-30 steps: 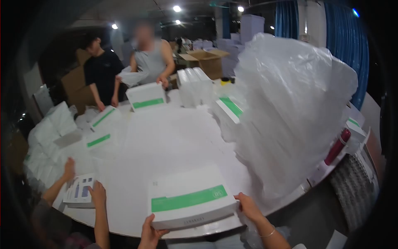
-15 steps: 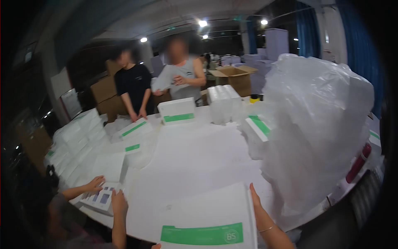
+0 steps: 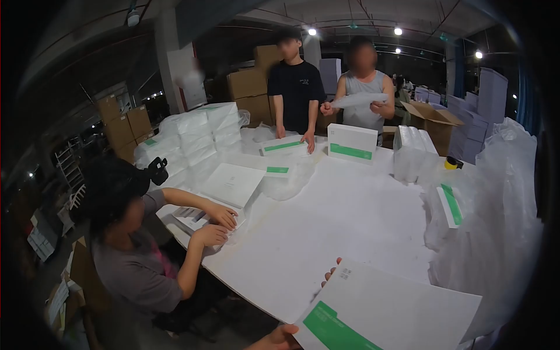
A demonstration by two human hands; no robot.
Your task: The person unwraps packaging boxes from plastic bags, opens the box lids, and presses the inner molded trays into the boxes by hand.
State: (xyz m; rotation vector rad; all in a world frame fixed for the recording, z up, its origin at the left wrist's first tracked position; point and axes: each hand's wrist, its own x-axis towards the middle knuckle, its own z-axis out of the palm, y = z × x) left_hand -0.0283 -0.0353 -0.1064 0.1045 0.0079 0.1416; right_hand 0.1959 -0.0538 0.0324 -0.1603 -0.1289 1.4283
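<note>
A white box (image 3: 402, 297) with a green band is tilted close in front of me at the bottom right. My left hand (image 3: 281, 338) grips its near left corner, thumb against the edge. Fingertips of what appears to be my right hand (image 3: 331, 274) curl round the box's far left edge; the rest of that hand is hidden behind the box. At the left, a co-worker (image 3: 137, 251) has both hands at an open white box (image 3: 236, 182). Across the table, one person touches a flat box (image 3: 284, 146); another holds a clear plastic bag (image 3: 359, 100).
Wrapped white boxes (image 3: 201, 134) are stacked at the table's far left. A box (image 3: 352, 143) stands upright near the far edge, beside a bagged bundle (image 3: 413, 153). Clear plastic sheeting (image 3: 501, 216) covers the right side, near yellow tape (image 3: 451, 163). An open carton (image 3: 434, 116) stands behind.
My view has swung left. The box in my hands has turned and tilted up. The co-worker at the left has moved both hands together over the open box; the person opposite now holds the bag spread out.
</note>
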